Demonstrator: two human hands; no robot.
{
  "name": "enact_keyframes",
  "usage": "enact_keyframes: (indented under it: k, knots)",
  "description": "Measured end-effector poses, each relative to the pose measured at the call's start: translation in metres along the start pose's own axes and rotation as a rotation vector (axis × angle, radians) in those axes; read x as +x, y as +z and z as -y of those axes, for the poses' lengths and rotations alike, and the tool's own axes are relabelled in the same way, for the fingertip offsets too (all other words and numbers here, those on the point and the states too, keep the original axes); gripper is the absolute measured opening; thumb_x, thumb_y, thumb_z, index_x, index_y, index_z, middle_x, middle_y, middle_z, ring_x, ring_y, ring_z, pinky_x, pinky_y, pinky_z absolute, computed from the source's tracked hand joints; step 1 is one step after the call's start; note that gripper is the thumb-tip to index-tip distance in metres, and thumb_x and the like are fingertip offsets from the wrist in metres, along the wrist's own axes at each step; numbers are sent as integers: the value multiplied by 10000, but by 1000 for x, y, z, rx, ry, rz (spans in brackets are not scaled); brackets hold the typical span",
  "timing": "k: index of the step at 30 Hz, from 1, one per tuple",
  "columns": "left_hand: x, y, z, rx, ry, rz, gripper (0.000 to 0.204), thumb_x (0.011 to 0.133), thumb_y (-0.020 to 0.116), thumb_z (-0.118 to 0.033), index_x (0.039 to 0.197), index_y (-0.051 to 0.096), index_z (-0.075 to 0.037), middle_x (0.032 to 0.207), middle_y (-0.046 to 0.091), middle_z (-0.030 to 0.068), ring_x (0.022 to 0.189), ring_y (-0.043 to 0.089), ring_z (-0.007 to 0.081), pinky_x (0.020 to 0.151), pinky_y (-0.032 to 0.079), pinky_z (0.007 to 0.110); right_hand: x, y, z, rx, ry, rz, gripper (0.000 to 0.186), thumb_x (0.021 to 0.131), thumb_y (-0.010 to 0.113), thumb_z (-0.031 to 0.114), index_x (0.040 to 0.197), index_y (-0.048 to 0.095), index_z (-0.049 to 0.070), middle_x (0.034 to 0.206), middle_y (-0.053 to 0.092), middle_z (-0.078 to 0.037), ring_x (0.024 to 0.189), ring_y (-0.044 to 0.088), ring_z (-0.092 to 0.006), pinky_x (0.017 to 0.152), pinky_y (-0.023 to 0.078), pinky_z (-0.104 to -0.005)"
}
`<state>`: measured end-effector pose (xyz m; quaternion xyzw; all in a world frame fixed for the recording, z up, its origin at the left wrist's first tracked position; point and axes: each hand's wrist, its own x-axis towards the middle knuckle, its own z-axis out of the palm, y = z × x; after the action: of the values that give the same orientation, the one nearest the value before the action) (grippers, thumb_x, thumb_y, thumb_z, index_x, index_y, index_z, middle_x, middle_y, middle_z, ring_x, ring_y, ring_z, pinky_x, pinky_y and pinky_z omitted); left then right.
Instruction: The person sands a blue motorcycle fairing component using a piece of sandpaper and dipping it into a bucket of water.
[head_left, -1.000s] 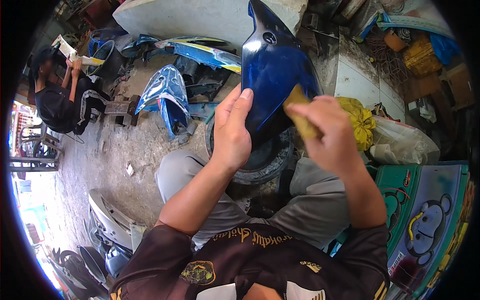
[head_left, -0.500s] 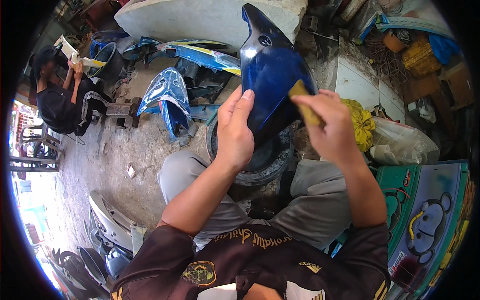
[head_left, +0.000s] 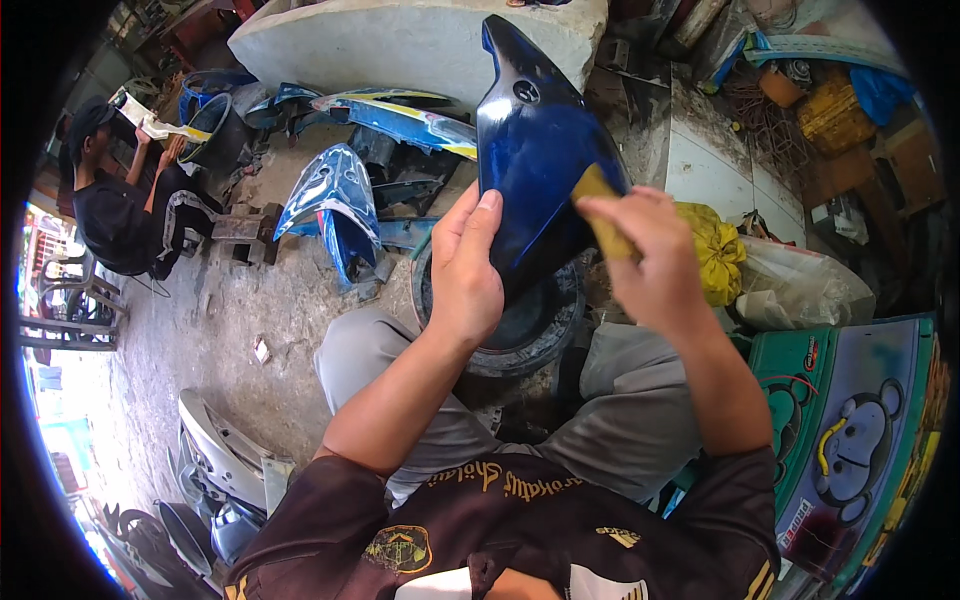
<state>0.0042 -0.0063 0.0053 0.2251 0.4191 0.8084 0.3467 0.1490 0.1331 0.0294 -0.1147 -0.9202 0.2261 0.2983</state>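
A glossy dark blue motorcycle body panel (head_left: 545, 150) is held up in front of me, its narrow end pointing away. My left hand (head_left: 466, 265) grips the panel's left edge, thumb on the face and the fingers mostly hidden. In my right hand (head_left: 655, 255) is a folded yellow-brown sheet, apparently sandpaper (head_left: 603, 212), pressed against the panel's right side. That hand is slightly blurred. Below the panel stands a round black basin (head_left: 540, 345) between my legs, partly covered by the panel.
Blue-and-white body panels (head_left: 335, 200) lie on the floor ahead to the left, before a pale concrete block (head_left: 400, 45). At far left another person (head_left: 125, 200) holds a cream panel. A yellow plastic bag (head_left: 712, 255) and a green cabinet (head_left: 785, 375) are on my right.
My right hand and the sandpaper have shifted slightly left and down along the panel. The panel stays in my left hand. The other person's head and hand have moved a little.
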Motion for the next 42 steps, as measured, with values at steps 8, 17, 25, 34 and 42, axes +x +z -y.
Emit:
enact_keyframes:
  k: [8, 17, 25, 34, 42]
  knots:
    - [-1, -1, 1, -29, -4, 45, 386, 1103, 443, -202, 1344, 596, 58, 1263, 691, 117, 1129, 653, 146, 1027, 488, 299, 2, -2, -4, -22, 52, -13, 417, 775, 657, -45, 1167, 721, 84, 1064, 753, -112, 975, 691, -315, 1026, 446, -462]
    - [1, 0, 4, 10, -12, 7, 408, 1079, 453, -250, 1327, 594, 41, 1234, 697, 150, 1093, 694, 206, 1000, 533, 339, 5, -4, -8, -19, -15, 4, 433, 752, 660, -55, 1163, 722, 70, 1090, 744, -142, 955, 687, -315, 1013, 457, -440]
    - [1, -1, 4, 57, -20, 5, 407, 1081, 452, -252, 1324, 594, 42, 1236, 696, 154, 1081, 698, 210, 997, 536, 335, -3, -1, 12, -13, -59, 84, 438, 755, 651, -61, 1163, 724, 79, 1021, 739, -121, 974, 691, -309, 1011, 457, -450]
    - [1, 0, 5, 45, -8, -1, 418, 1079, 459, -254, 1340, 582, 48, 1238, 693, 162, 1100, 694, 221, 997, 543, 352, -6, -2, 18, 6, -45, 140, 442, 744, 670, -40, 1169, 721, 69, 1072, 750, -129, 957, 681, -321, 1018, 455, -441]
    - [1, 0, 6, 27, -7, 2, 400, 1079, 450, -249, 1315, 596, 39, 1228, 697, 154, 1093, 694, 212, 1000, 536, 345, -7, 6, 9, 15, -62, 9, 445, 745, 682, -38, 1176, 716, 67, 1040, 742, -117, 984, 696, -305, 1023, 455, -463]
